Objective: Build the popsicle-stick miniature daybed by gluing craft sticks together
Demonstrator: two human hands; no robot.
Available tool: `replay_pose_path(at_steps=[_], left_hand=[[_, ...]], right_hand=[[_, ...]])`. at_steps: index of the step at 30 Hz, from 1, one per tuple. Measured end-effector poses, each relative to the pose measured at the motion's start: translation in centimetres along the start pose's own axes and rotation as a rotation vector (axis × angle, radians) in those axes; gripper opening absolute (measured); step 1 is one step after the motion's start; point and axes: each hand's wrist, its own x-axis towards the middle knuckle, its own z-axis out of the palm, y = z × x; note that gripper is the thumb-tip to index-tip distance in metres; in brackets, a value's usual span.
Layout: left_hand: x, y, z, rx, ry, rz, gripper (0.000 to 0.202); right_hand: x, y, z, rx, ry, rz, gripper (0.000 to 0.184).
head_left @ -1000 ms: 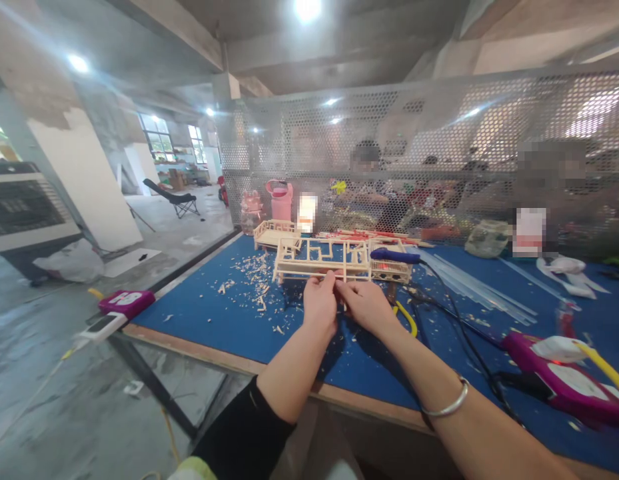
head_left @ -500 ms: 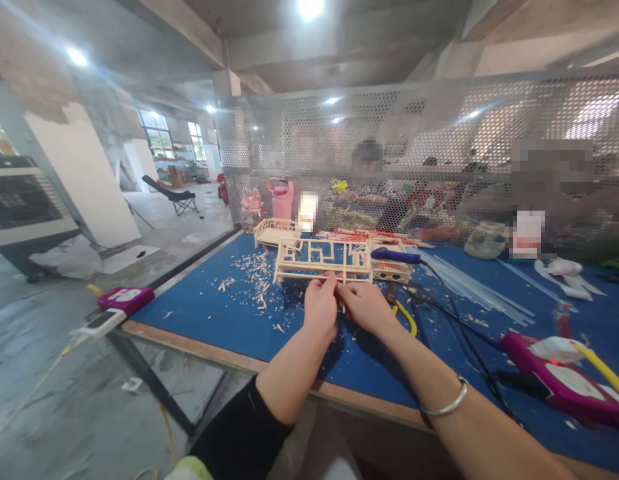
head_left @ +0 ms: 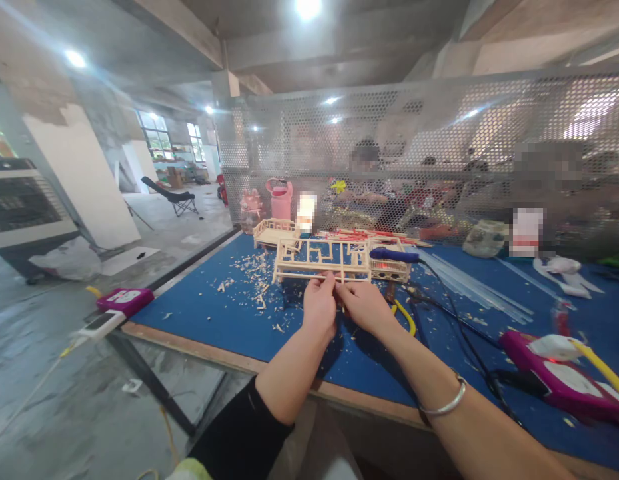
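Note:
A model frame of thin wooden sticks stands on the blue table mat. My left hand and my right hand meet just in front of its lower rail. Both hands have their fingers pinched together at the rail, close to each other. What sits between the fingertips is too small to make out. A silver bangle circles my right wrist.
Wood shavings litter the mat. A blue-handled tool, black cables, yellow-handled pliers and a purple glue gun lie to the right. Clear glue sticks fan out behind. A perforated metal screen backs the table, with people beyond.

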Motion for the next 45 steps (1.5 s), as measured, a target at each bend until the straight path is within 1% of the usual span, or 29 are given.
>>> replay_pose_path(at_steps=[4, 8, 11, 13, 15, 16, 17, 18, 20, 21, 23, 24, 25, 26, 27, 28, 30, 31, 33, 34, 35, 36, 38, 41, 43, 45], left_hand=[[-0.2, 0.2, 0.2, 0.029, 0.013, -0.020, 0.026], [-0.2, 0.4, 0.5, 0.066, -0.060, -0.024, 0.027], [-0.1, 0.4, 0.7, 0.078, -0.076, -0.019, 0.027], [-0.2, 0.1, 0.3, 0.119, -0.044, -0.025, 0.028], [-0.9, -0.2, -0.5, 0.220, 0.025, 0.000, 0.028], [-1.5, -0.4, -1.1, 0.290, 0.056, 0.042, 0.028], [-2.1, -0.4, -1.8, 0.370, 0.063, 0.115, 0.027], [-2.7, -0.2, -2.3, 0.458, 0.041, 0.222, 0.026], [-3.5, 1.0, -3.0, 0.602, -0.087, 0.465, 0.020], [-3.6, 2.0, -2.9, 0.665, -0.142, 0.578, 0.016], [-2.5, 4.7, -1.9, 0.787, -0.229, 0.837, 0.009], [-1.5, 6.2, -1.0, 0.863, -0.261, 0.982, 0.008], [-0.2, 7.6, 0.0, 0.957, -0.283, 1.078, 0.007], [1.1, 8.9, 1.0, 1.066, -0.307, 1.135, 0.010], [2.5, 10.0, 1.9, 1.200, -0.351, 1.145, 0.013], [3.7, 10.8, 2.6, 1.358, -0.416, 1.102, 0.018], [5.3, 11.6, 3.0, 1.684, -0.587, 0.876, 0.030], [5.7, 11.7, 2.9, 1.784, -0.686, 0.754, 0.031], [5.8, 11.4, 1.9, 1.889, -0.859, 0.534, 0.031], [5.5, 11.2, 1.4, 1.909, -0.918, 0.457, 0.032], [5.2, 11.0, 0.9, 1.924, -0.947, 0.403, 0.034], [4.9, 10.9, 0.5, 1.935, -0.955, 0.369, 0.037], [4.3, 10.8, 0.1, 1.943, -0.927, 0.344, 0.043], [3.4, 10.6, 0.4, 1.958, -0.887, 0.323, 0.047], [3.0, 10.3, 0.7, 2.040, -0.866, 0.339, 0.042], [2.8, 10.0, 0.9, 2.120, -0.834, 0.374, 0.028]], right_hand=[[0.1, 0.2, 0.2, 0.033, -0.007, 0.011, 0.041], [0.1, 0.2, 0.3, 0.044, -0.016, 0.048, 0.037], [0.1, 0.1, 0.2, 0.041, -0.019, 0.056, 0.038], [0.1, 0.1, 0.1, 0.041, -0.024, 0.050, 0.037], [0.1, 0.0, 0.1, 0.044, -0.023, 0.044, 0.037], [0.1, 0.0, 0.0, 0.045, -0.020, 0.041, 0.037], [0.1, 0.0, 0.0, 0.045, -0.016, 0.039, 0.039], [0.1, 0.0, 0.0, 0.045, -0.013, 0.037, 0.041], [0.0, 0.1, 0.0, 0.038, -0.006, 0.029, 0.044], [0.1, 0.1, 0.1, 0.033, -0.002, 0.026, 0.045], [0.1, 0.2, 0.1, 0.036, 0.001, 0.015, 0.046], [0.1, 0.2, 0.2, 0.050, -0.009, 0.008, 0.045], [0.2, 0.2, 0.2, 0.075, -0.032, -0.002, 0.045], [0.2, 0.3, 0.2, 0.113, -0.062, -0.015, 0.044], [0.2, 0.3, 0.1, 0.165, -0.089, -0.026, 0.043], [0.2, 0.3, 0.0, 0.230, -0.111, -0.028, 0.042], [0.2, 0.3, -0.4, 0.387, -0.128, -0.002, 0.041], [0.1, 0.3, -0.6, 0.478, -0.133, 0.017, 0.041], [0.0, 0.4, -1.4, 0.668, -0.158, 0.031, 0.041], [-0.1, 0.4, -1.8, 0.766, -0.169, 0.018, 0.041], [-0.2, 0.5, -2.2, 0.864, -0.173, -0.006, 0.041], [-0.3, 0.6, -2.7, 0.962, -0.169, -0.034, 0.041], [-0.4, 0.7, -3.6, 1.145, -0.152, -0.097, 0.042], [-0.3, 1.0, -4.7, 1.337, -0.121, -0.173, 0.040], [-0.2, 1.3, -5.2, 1.385, -0.075, -0.190, 0.039], [-0.1, 1.5, -5.4, 1.395, -0.015, -0.181, 0.038]])
